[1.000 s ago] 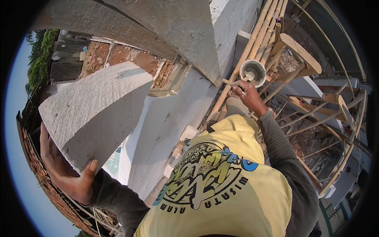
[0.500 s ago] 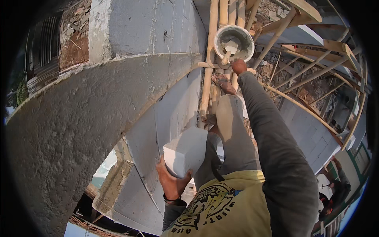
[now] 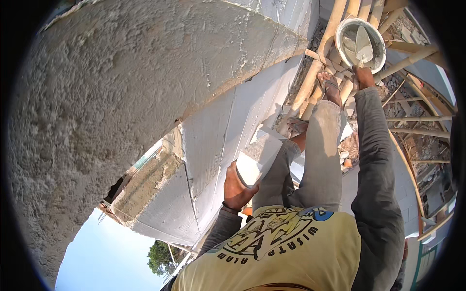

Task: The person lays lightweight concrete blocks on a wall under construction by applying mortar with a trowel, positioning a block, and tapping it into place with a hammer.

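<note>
My left hand (image 3: 238, 188) is closed around the lower end of a pale grey building block (image 3: 260, 156), held tilted in front of my left thigh. At the far right my right hand (image 3: 364, 77) grips a trowel (image 3: 363, 44); its handle is mostly covered by my fingers. The trowel's pointed, mortar-coated blade lies inside a round bucket (image 3: 342, 39), which has grey mortar smeared on its inner wall.
Bamboo poles (image 3: 310, 86) form a platform under my sandalled feet (image 3: 330, 86) and the bucket. A rough concrete beam (image 3: 121, 82) fills the left side, with a block wall (image 3: 242, 114) beneath it. Curved wooden framing (image 3: 412, 177) and rubble lie to the right.
My right hand was beside the trowel's handle at the bucket's rim and is now closed on it. My view has turned, shifting the bucket rightward. My left hand still holds the block.
</note>
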### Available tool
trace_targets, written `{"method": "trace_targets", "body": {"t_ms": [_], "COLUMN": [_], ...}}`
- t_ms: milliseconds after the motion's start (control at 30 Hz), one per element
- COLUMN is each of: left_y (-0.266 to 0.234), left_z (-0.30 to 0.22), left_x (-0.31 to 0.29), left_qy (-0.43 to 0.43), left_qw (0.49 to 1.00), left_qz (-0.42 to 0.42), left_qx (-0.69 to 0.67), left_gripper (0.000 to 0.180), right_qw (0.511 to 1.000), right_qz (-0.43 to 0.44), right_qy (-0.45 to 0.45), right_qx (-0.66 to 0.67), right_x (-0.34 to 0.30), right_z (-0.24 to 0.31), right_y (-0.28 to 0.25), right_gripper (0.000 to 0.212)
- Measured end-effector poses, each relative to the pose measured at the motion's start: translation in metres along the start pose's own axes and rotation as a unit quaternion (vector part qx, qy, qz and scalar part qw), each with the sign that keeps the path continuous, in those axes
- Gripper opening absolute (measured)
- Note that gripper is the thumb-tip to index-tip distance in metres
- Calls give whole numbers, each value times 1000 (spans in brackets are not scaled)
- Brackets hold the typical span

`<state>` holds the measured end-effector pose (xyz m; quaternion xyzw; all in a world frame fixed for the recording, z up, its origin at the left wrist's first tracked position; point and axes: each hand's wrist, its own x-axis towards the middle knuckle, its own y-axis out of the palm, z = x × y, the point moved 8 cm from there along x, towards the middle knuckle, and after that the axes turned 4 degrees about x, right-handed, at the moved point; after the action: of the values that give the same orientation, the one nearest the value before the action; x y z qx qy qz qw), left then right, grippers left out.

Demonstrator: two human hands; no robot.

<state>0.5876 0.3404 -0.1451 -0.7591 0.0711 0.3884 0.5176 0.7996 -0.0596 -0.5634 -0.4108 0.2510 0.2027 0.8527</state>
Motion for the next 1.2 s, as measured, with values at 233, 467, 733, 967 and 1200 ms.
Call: {"method": "trace_targets", "body": {"t_ms": [233,467,733,967,1200], "left_y": [-53,-79,-71,-68,-87], "left_z": [31,44,59,80,82], "left_x": [-85,-131,-149,-151,-161], "left_qy": [84,159,159,91,113], "left_qw": [995,968,967,973,952], "left_qz": [-55,-194,-179,-179,-264], "left_qx": [21,-23,-89,-117,-102], "left_gripper": [88,94,103,98,91], "right_qw": [924,943,947,951,929], "right_qz": [167,88,-34,147,299], "right_qy": [39,-277,-314,-272,-148], "right_qx": [342,160,-60,23,157], "right_x": [-321,-418,-347,-341,-371], "right_z": [246,440,514,525,531], "right_y": [-123,-152,-152,-147,-126], "right_gripper": [56,34,36,48,46]}}
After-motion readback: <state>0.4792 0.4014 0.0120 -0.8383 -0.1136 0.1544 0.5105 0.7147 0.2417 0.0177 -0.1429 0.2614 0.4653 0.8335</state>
